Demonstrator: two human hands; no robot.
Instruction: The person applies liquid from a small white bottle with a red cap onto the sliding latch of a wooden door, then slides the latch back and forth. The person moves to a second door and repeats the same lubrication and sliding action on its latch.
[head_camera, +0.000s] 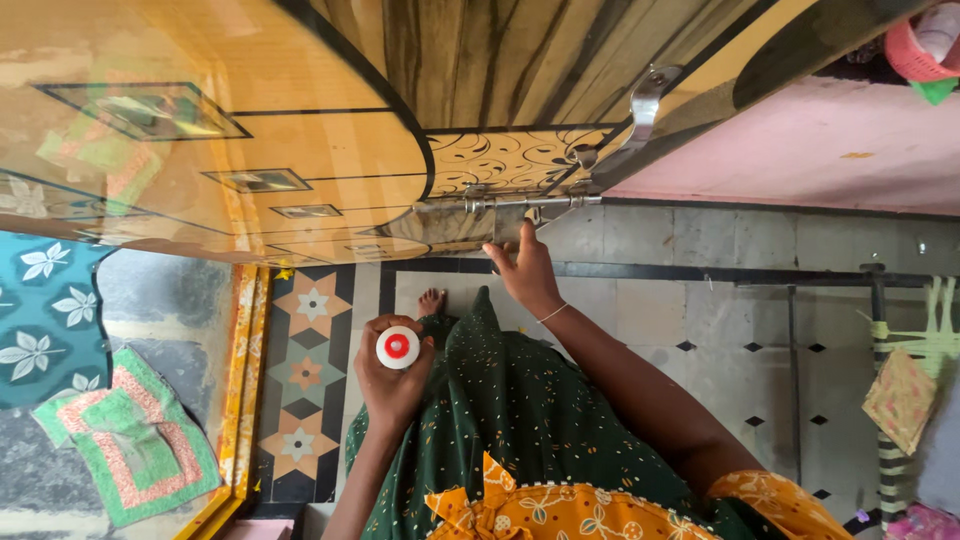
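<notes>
two hands are busy: my right hand (522, 268) has its fingertips on the metal sliding bolt (500, 203) at the near edge of the wooden door (250, 150), touching rather than clenched. i'd judge a firmer pinch on the bolt's knob slides it best. my left hand (390, 375) grasps a small white bottle with a red cap (398, 347). green patterned mat (130, 440) lies left; tiled floor (700, 320) beyond.

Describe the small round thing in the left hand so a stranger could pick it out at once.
Start at the big glossy yellow door across the top of the view, then drop to the green patterned dress below. At its edge, the left hand grips a small round white object, the only one with a red centre.
</notes>
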